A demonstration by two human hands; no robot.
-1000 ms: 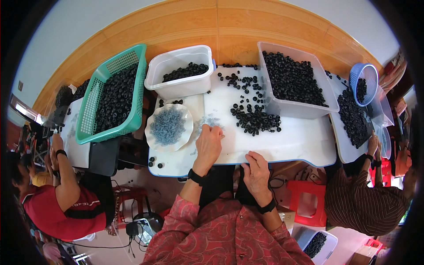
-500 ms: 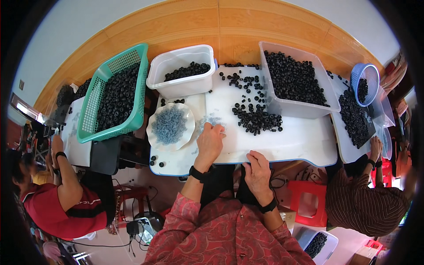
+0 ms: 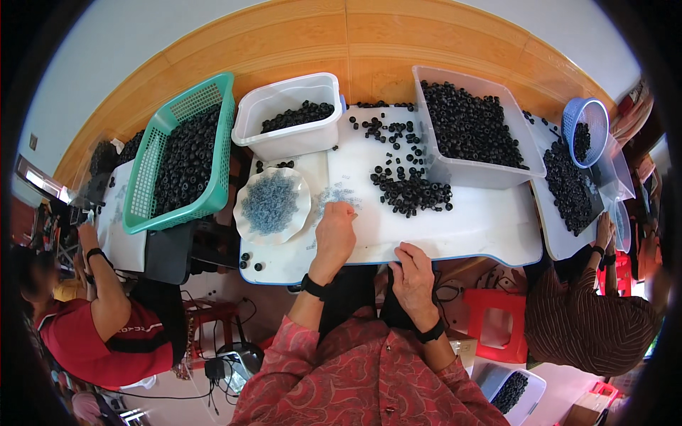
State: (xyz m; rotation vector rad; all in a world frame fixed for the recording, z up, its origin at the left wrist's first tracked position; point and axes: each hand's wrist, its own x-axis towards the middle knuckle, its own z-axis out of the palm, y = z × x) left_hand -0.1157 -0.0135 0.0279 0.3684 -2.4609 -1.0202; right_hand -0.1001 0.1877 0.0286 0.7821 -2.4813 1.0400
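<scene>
My left hand point(image 3: 335, 238) rests on the white tabletop point(image 3: 483, 231), its fingers curled into a closed shape; what they hold, if anything, is hidden. Just beyond it lie scattered small, pale bluish, see-through pieces point(image 3: 334, 194). More of these fill a white wavy-rimmed plate point(image 3: 242, 226) to its left. My right hand point(image 3: 414, 284) is at the table's front edge, fingers bent and drawn together, and I cannot make out anything in them. A loose heap of black ring-like parts point(image 3: 410, 192) lies ahead of my right hand.
Behind stand a green basket point(image 3: 136, 192), a white tub point(image 3: 277, 145) and a large translucent bin point(image 3: 479, 176), all holding black parts. A blue basket point(image 3: 600, 153) stands at right. Co-workers sit on both sides; a red stool point(image 3: 515, 348) is at lower right.
My left hand has drawn slightly back toward me and its fingers have curled in more tightly. My right hand stays at the table edge, almost unmoved.
</scene>
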